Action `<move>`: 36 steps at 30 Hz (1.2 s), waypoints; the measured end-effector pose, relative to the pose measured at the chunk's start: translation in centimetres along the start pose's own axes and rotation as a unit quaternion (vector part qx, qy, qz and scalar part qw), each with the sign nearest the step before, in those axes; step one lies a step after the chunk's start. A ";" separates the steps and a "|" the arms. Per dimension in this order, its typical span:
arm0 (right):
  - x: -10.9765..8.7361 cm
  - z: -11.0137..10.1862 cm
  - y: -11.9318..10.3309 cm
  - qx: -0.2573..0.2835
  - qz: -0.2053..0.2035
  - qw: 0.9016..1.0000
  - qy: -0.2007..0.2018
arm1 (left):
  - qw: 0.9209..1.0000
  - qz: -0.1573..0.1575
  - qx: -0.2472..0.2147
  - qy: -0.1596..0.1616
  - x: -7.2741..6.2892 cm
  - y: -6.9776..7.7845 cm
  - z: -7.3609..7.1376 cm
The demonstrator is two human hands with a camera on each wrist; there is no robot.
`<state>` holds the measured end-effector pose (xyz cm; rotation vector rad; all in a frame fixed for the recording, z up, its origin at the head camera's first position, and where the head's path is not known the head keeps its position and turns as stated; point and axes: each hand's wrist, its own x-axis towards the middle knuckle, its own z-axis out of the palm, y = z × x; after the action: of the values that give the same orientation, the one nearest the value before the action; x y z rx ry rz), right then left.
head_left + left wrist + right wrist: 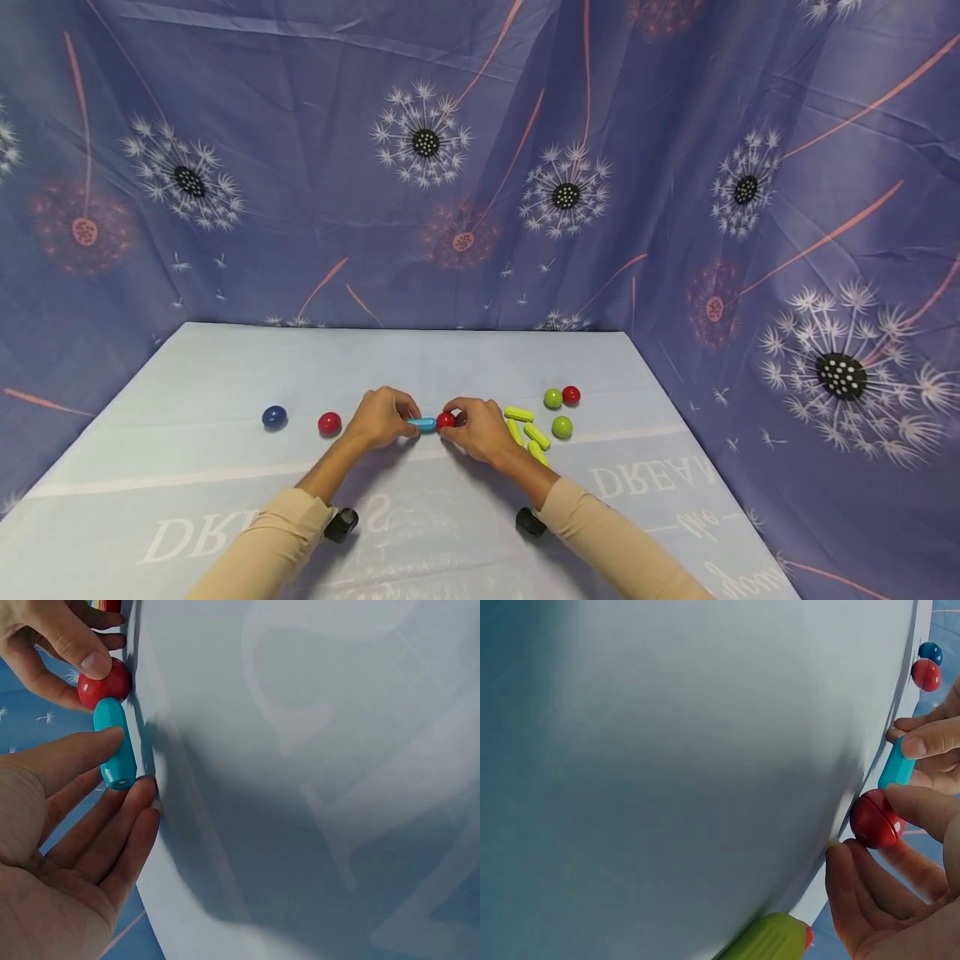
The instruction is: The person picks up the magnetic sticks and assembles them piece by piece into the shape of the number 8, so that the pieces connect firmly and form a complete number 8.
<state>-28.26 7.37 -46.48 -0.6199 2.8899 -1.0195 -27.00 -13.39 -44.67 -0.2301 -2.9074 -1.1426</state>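
My left hand (381,417) pinches a light blue stick (116,750) between thumb and fingers. A glossy red ball (876,819) is held in the fingertips of my right hand (480,429). In the left wrist view the stick's far end meets the red ball; whether they are joined I cannot tell. Both hands are close together over the middle of the table. A second red ball (329,424) lies left of my left hand, with a dark blue ball (274,417) farther left. Just right of my right hand lie several yellow-green sticks (537,435).
Two green balls (562,427) and another red ball (571,395) lie at the right beyond the sticks. The white table cover (405,358) bears pale lettering. Behind and to the right hangs a purple curtain (300,167) with dandelion prints.
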 end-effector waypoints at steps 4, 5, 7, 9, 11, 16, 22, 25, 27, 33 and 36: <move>0.1 0.0 0.0 0.000 -0.001 1.000 -0.001 | 1.000 0.008 0.014 -0.004 -0.2 0.1 -0.3; 0.1 0.0 0.0 -0.001 -0.001 1.000 -0.001 | 1.000 0.011 0.018 -0.006 -0.2 0.1 -0.4; 0.1 0.0 0.0 -0.001 -0.002 1.000 -0.001 | 1.000 0.017 0.023 -0.011 -0.3 0.1 -0.8; 0.1 -0.1 0.0 0.001 -0.003 1.000 -0.001 | 0.999 0.023 0.030 -0.011 -0.5 0.2 -1.4; 0.1 -0.1 0.0 0.003 -0.002 1.000 -0.002 | 0.999 0.034 0.037 -0.006 -0.6 0.2 -2.2; 0.0 -0.1 0.0 -0.005 -0.003 1.000 0.001 | 0.997 0.062 0.051 0.017 -1.1 -0.3 -4.3; 0.0 0.2 0.0 0.002 -0.002 1.000 0.000 | 0.996 0.055 0.063 0.023 -2.0 -1.3 -6.7; 0.0 0.3 0.1 0.002 0.001 1.000 -0.001 | 0.996 0.052 0.074 0.019 -2.4 -1.9 -7.5; 0.0 0.4 0.1 0.001 0.002 1.000 0.001 | 0.996 0.047 0.078 0.015 -2.6 -2.3 -8.0; 0.0 0.2 0.1 0.005 0.007 1.000 0.000 | 0.996 0.040 0.082 -0.002 -3.3 -3.3 -9.1; -0.1 0.1 0.1 0.006 0.006 1.000 0.002 | 0.996 0.033 0.082 -0.004 -3.5 -3.7 -9.4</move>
<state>-28.22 7.39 -46.68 -0.5994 2.8853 -1.0354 -24.46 -22.86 -40.47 -0.3247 -2.9555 -0.8906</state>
